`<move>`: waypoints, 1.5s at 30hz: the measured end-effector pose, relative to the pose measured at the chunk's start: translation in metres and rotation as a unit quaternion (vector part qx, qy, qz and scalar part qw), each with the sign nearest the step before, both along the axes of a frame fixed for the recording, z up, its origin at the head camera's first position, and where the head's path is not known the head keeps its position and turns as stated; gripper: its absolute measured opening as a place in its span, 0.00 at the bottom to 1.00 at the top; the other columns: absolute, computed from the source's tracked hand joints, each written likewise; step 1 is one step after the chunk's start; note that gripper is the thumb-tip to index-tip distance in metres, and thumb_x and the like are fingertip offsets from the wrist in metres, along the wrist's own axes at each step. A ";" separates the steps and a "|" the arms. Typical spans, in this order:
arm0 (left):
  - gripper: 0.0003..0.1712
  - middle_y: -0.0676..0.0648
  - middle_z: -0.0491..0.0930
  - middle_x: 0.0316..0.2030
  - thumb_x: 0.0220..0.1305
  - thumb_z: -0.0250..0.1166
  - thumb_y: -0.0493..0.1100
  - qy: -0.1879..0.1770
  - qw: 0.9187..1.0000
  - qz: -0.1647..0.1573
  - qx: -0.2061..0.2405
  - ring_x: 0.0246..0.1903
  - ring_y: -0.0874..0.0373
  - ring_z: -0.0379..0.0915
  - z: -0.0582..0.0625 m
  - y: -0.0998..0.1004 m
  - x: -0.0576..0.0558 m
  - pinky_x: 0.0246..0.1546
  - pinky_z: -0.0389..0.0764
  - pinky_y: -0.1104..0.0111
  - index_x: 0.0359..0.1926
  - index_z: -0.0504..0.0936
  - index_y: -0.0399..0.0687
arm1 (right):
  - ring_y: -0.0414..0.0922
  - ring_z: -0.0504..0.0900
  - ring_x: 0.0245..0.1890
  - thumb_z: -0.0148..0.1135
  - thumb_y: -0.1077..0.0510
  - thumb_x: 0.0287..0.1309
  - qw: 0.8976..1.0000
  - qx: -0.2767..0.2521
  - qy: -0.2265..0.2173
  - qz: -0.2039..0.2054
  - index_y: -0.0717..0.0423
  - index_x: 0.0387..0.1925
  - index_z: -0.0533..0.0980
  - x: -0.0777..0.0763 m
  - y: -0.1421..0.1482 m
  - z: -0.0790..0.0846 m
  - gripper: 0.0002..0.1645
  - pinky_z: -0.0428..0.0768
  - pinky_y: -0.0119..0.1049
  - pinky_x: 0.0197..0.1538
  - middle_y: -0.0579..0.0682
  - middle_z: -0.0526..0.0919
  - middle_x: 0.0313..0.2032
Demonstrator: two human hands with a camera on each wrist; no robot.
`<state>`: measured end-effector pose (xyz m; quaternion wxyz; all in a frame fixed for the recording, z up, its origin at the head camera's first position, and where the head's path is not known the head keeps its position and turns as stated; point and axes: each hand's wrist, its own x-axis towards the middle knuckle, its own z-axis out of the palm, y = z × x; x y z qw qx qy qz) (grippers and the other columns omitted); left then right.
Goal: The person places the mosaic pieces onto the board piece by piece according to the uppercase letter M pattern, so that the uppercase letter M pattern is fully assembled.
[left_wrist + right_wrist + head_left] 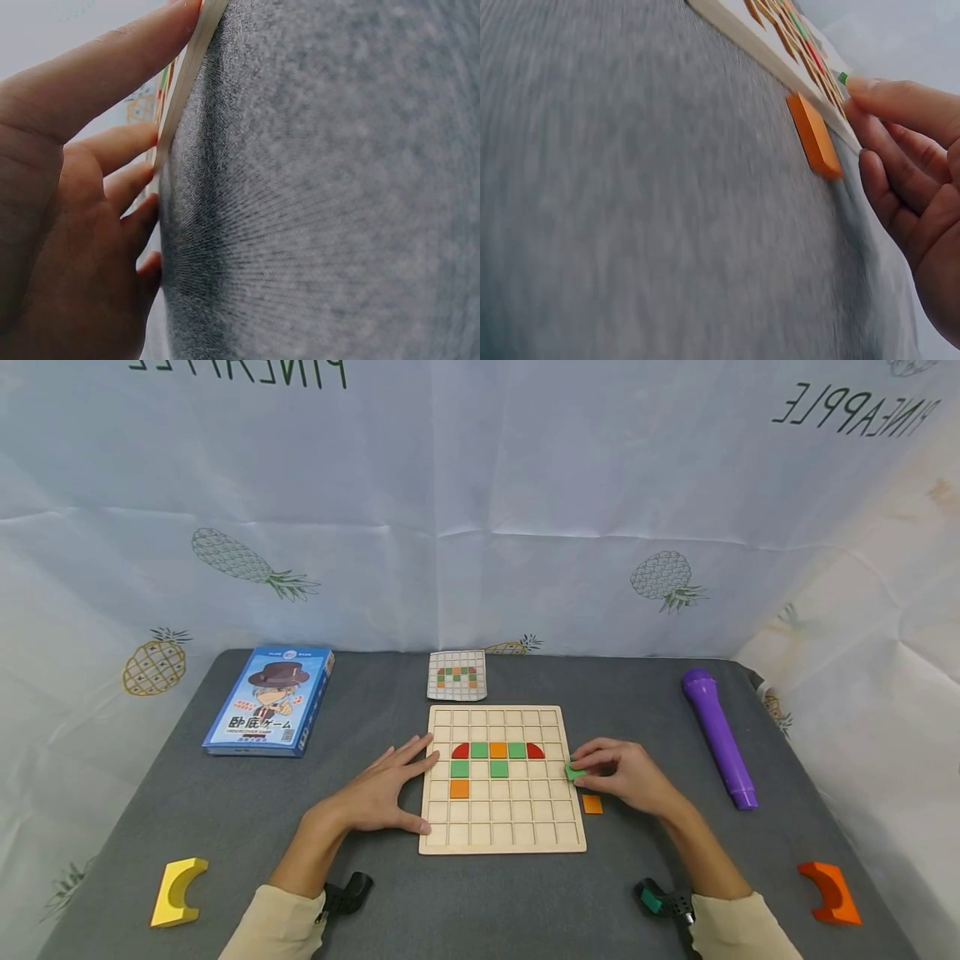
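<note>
A wooden grid board (pixel 502 835) lies in the middle of the table, with several green, orange and red tiles in its squares. My left hand (pixel 378 793) rests at the board's left edge, fingers spread and thumb touching the lower left side. Between thumb and fingers, my right hand (pixel 626 772) pinches a green square tile (pixel 574 772) at the board's right edge. Just below that hand, an orange square tile (pixel 592 804) lies on the cloth beside the board; the right wrist view also shows this orange tile (pixel 814 136) close to the board's side.
Behind the board lies a pattern card (pixel 457 677) with a small coloured grid. A blue game box (pixel 270 702) sits at the back left, a purple cylinder (pixel 720 739) on the right. Near the front are a yellow arch block (pixel 177 893) and an orange arch block (pixel 831 893).
</note>
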<state>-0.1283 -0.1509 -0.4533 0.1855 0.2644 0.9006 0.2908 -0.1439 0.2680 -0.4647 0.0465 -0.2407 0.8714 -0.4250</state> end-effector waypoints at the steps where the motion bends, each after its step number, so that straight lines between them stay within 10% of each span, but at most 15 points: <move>1: 0.62 0.40 0.44 0.83 0.50 0.79 0.61 -0.003 1.000 0.001 0.000 0.82 0.35 0.39 0.000 0.000 0.000 0.78 0.42 0.34 0.78 0.60 0.44 | 0.30 0.81 0.42 0.76 0.58 0.56 1.000 0.001 -0.005 0.002 0.49 0.42 0.90 -0.001 -0.003 0.000 0.11 0.80 0.26 0.40 0.49 0.89 0.47; 45: 0.62 0.43 0.44 0.83 0.48 0.80 0.61 -0.008 1.000 0.008 -0.004 0.82 0.38 0.38 -0.001 0.000 -0.001 0.79 0.42 0.36 0.79 0.60 0.45 | 0.32 0.84 0.35 0.77 0.60 0.53 1.000 0.015 -0.015 0.010 0.55 0.41 0.90 -0.009 -0.053 -0.001 0.12 0.84 0.28 0.36 0.52 0.88 0.47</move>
